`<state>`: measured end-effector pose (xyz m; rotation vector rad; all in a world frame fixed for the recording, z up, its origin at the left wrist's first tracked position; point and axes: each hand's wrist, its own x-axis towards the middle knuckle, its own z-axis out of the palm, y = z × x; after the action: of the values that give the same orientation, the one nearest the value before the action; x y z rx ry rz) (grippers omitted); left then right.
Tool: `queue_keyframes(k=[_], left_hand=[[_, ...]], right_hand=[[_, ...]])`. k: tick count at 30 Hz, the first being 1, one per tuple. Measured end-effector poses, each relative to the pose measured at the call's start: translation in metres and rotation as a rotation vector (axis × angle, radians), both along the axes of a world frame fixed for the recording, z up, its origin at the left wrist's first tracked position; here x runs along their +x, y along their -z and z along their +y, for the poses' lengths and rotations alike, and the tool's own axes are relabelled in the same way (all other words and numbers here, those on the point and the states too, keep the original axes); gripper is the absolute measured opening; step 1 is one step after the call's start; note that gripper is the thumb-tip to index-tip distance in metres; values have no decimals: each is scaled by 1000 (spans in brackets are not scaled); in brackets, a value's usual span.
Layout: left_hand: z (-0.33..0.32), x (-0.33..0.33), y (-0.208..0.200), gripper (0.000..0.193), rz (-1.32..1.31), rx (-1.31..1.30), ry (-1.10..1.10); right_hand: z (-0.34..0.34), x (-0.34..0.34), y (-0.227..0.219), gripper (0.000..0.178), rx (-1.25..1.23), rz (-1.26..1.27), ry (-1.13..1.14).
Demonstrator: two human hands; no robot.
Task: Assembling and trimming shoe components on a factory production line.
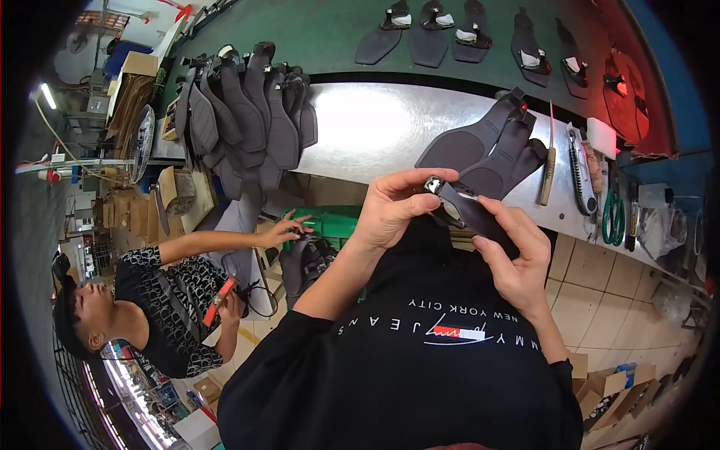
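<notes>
Between my two hands, a black sandal [474,214] is held up in front of my chest, over the table's near edge. My left hand [386,210] pinches its end by a shiny metal-looking piece, thumb and forefinger closed on it. Around the other end of the sandal, the thumb and fingers of my right hand [516,259] are closed. Just beyond my hands, several dark sandals [491,146] overlap on the metal table [360,142]. The sandal's underside and part of its strap are hidden by my fingers.
A pile of dark sandals [251,112] hangs over the table's left end. Rightward lie a wooden-handled tool [549,169], a box cutter [581,176] and green-handled scissors [614,214]. Sandals stand along the green surface [315,37] behind. At left, a co-worker [161,300] reaches toward a green crate [326,223].
</notes>
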<state>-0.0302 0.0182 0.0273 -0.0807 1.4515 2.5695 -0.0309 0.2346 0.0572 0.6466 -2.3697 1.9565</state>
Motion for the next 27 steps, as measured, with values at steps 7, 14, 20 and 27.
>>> queue_keyframes(k=[7, 14, 20, 27], left_hand=[[2, -1, -1, 33, -9, 3, 3], [-1, -3, 4, 37, 7, -29, 8], [2, -1, 1, 35, 15, -59, 25], [-2, 1, 4, 41, 138, -240, 53]], right_hand=[[0, -2, 2, 45, -11, -20, -21], [0, -3, 5, 45, -25, -18, -26], [1, -2, 1, 45, 15, -7, -27], [3, -2, -1, 44, 81, 8, -22]])
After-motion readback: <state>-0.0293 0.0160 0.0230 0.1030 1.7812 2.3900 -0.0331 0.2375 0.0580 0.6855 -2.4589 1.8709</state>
